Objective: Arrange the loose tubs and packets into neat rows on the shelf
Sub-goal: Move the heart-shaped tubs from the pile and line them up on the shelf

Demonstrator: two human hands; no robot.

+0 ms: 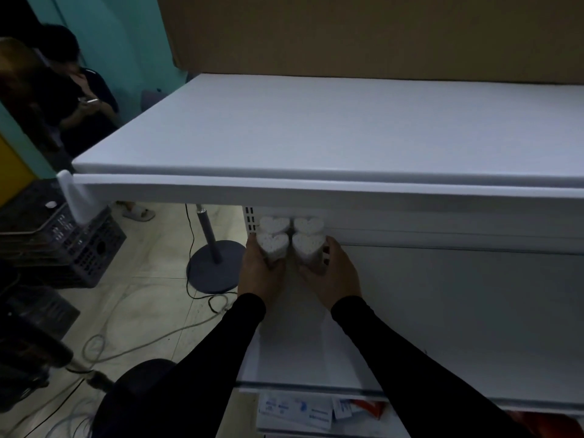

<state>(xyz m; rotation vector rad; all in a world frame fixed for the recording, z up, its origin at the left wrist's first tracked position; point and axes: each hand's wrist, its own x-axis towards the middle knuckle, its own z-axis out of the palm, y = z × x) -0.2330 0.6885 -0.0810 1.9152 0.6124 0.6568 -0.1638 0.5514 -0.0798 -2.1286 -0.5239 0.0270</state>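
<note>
Several heart-shaped white tubs stand in a two-by-two block at the back left of the white shelf [442,311]. My left hand [260,273] grips the front left tub [272,245]. My right hand [331,276] grips the front right tub [308,246]. Behind them, the back left tub [274,223] and the back right tub [309,223] touch the shelf's rear wall, partly hidden under the upper shelf [316,137]. Both my sleeves are black.
The upper shelf overhangs the tubs. Below the shelf's front edge lie white and blue packets [294,412] and a red one [366,407]. Left of the unit are a grey stand base [215,267], floor cables, stacked crates [63,245] and a seated person [79,90].
</note>
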